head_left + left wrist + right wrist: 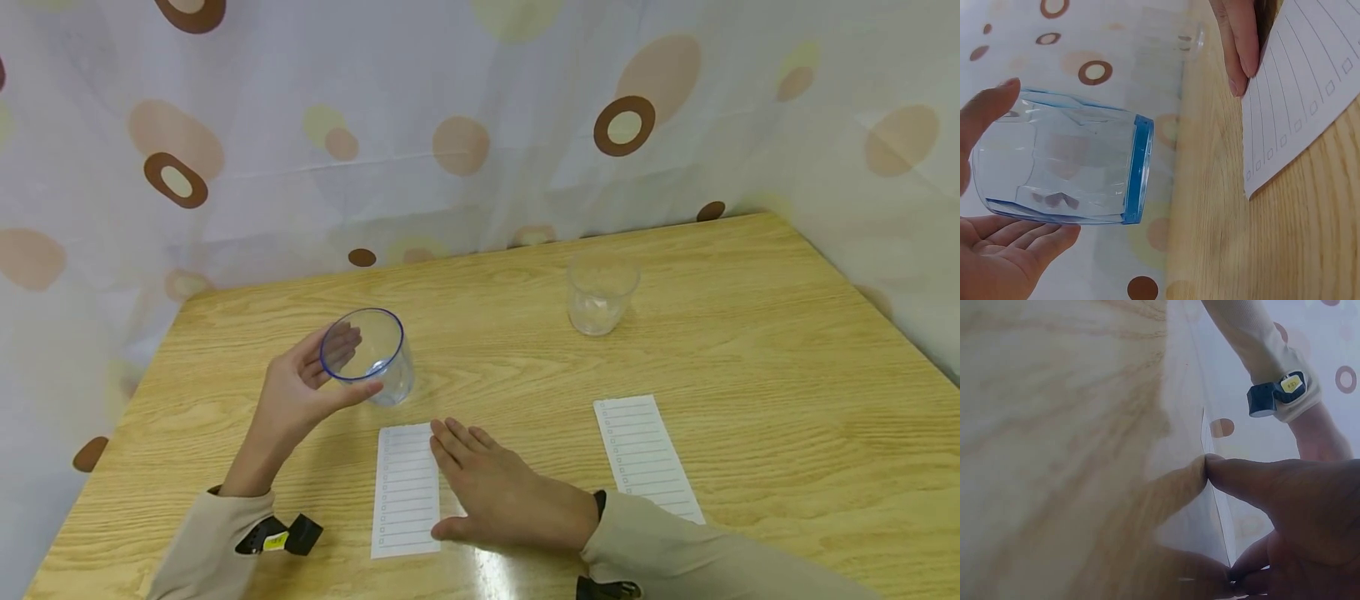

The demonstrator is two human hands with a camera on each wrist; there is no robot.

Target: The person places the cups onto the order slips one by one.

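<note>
My left hand (296, 387) holds a clear cup (393, 375) with a blue rim, thumb on one side and fingers on the other. In the left wrist view the cup's thick blue base (1139, 169) hangs off the wooden table. Just below it in the head view lies a lined paper strip (407, 492) with small checkboxes. My right hand (510, 500) lies low over the table, fingers straight, its fingertips and thumb tip at the strip's right edge. The right wrist view shows the thumb (1241, 478) touching down by the paper's edge.
A second clear cup (600, 300) stands upright toward the back right of the wooden table (787, 350). Another lined paper strip (648, 454) lies at the right, partly covered by the right sleeve. A white curtain (405, 200) with brown and yellow spots hangs behind the table.
</note>
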